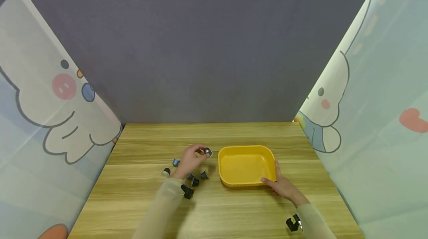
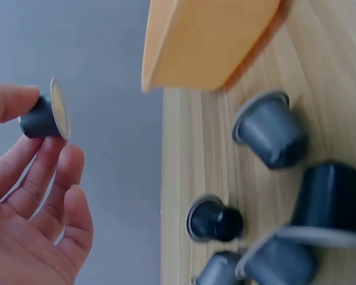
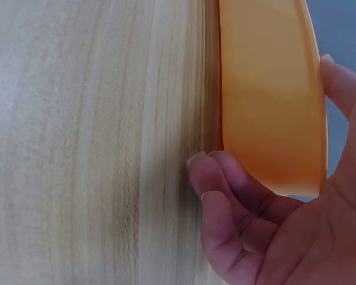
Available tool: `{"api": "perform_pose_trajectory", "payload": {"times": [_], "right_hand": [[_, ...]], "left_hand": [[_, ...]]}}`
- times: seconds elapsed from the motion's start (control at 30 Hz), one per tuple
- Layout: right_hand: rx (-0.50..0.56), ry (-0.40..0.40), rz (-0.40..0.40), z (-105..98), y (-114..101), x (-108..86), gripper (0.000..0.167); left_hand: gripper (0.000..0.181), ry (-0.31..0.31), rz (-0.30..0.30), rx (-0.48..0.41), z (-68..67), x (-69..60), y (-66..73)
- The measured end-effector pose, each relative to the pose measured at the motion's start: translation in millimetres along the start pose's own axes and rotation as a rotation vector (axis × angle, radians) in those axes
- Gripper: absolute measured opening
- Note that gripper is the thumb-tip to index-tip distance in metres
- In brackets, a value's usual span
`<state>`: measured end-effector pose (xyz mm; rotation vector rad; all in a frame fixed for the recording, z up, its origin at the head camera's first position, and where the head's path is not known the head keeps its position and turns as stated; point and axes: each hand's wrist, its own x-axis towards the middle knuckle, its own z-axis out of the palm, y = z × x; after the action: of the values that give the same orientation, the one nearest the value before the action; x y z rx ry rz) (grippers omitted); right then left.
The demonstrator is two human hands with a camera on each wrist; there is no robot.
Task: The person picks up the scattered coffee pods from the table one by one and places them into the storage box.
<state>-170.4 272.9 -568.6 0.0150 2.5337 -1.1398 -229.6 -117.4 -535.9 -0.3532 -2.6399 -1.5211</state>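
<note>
My left hand pinches a dark coffee capsule between thumb and fingers, lifted above the table and left of the yellow tray. In the left wrist view its pale foil lid faces away from the palm. At the tray's near right corner, my right hand grips the rim, thumb on top and other fingers curled low against the outer wall. Several more capsules lie below and around my left wrist, among them a blue one, a dark one and one with its pale lid showing.
The wooden table runs back to a grey wall panel. Cartoon-printed curtains stand on both sides. A small black device is strapped on my left wrist, another on my right.
</note>
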Motion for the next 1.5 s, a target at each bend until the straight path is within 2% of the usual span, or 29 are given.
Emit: {"api": "perform_pose_trajectory", "payload": {"times": [0.17, 0.4, 0.8, 1.1, 1.5], "right_hand": [[0.005, 0.005, -0.004, 0.9, 1.4, 1.1, 0.111], [0.005, 0.009, 0.003, 2.9, 2.2, 1.5, 0.111], [0.004, 0.001, 0.005, 4.6, 0.3, 3.4, 0.111], [0.015, -0.007, 0.008, 3.2, -0.7, 2.3, 0.111], [0.024, -0.003, 0.008, -0.3, -3.6, -3.3, 0.112]], "left_hand": [[0.025, -0.051, 0.018, -0.009, 11.5, 9.1, 5.1], [0.024, -0.124, 0.023, -0.02, 17.9, 13.4, 17.5], [0.023, -0.188, 0.043, 0.008, 28.3, 25.7, 28.1], [0.023, -0.231, 0.098, 0.022, 39.3, 39.5, 47.5], [0.022, -0.278, 0.188, 0.061, 66.5, 58.2, 59.1]]}}
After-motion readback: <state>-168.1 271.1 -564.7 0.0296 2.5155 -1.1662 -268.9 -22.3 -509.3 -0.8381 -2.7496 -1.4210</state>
